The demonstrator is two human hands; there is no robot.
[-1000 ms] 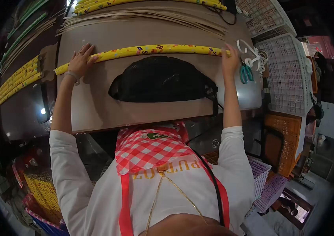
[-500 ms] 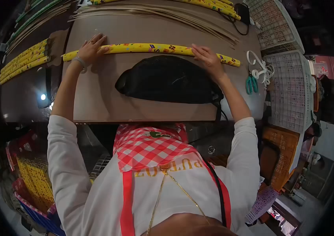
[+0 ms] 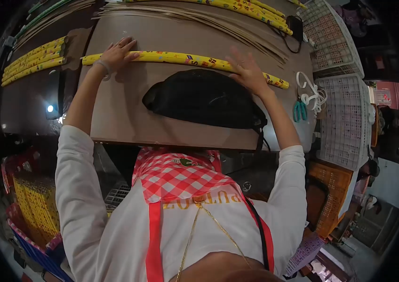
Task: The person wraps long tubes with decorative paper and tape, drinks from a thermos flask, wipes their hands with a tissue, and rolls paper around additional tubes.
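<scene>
A long yellow printed tube point(image 3: 180, 58) lies across the table. My left hand point(image 3: 117, 56) rests on it near its left end, palm down, with the fingers stretched out. Over its right part is my right hand point(image 3: 248, 74), fingers spread; whether it touches the tube I cannot tell. Just below the tube, between my arms, a dark black cloth bag point(image 3: 204, 99) lies with its strap hanging at the right.
Thin brown strips point(image 3: 199, 22) and more yellow tubes point(image 3: 251, 10) lie along the back. Several yellow tubes point(image 3: 35, 61) and a phone point(image 3: 54, 96) are on the left. Teal-handled scissors point(image 3: 299, 111), white ribbon point(image 3: 317, 97) and a white plastic basket point(image 3: 345, 122) stand right.
My right hand has opened, its fingers lifting and spreading over the tube. My left hand stays on the tube near its left end. The whole view has shifted slightly.
</scene>
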